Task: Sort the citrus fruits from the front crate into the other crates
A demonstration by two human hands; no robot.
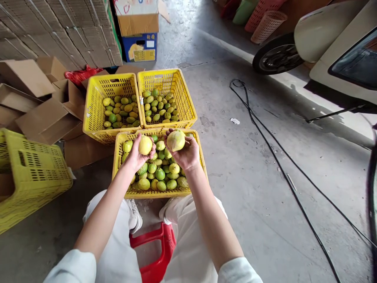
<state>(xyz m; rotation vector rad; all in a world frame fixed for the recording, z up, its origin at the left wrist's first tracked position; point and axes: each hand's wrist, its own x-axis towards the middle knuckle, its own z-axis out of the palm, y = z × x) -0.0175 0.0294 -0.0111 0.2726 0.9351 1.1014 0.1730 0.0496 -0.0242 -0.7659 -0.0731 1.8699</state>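
Note:
My left hand [136,155] is closed round a yellow lemon [145,145], held above the near yellow crate [118,155]. My right hand [186,154] grips a larger, paler yellow-green lemon [176,140] over the same crate. That crate holds several green and yellow lemons [160,174]. Two more yellow crates stand just behind it: the left one [94,98] and the right one [184,98], each with several smaller lemons. Both hands hover side by side, apart from each other.
An overturned yellow crate [32,173] lies at the left beside flattened cardboard boxes [38,114]. Stacked cartons [59,31] fill the back left. A black cable [279,157] runs across the concrete floor at the right, near a scooter [324,43]. I sit on a red stool [156,251].

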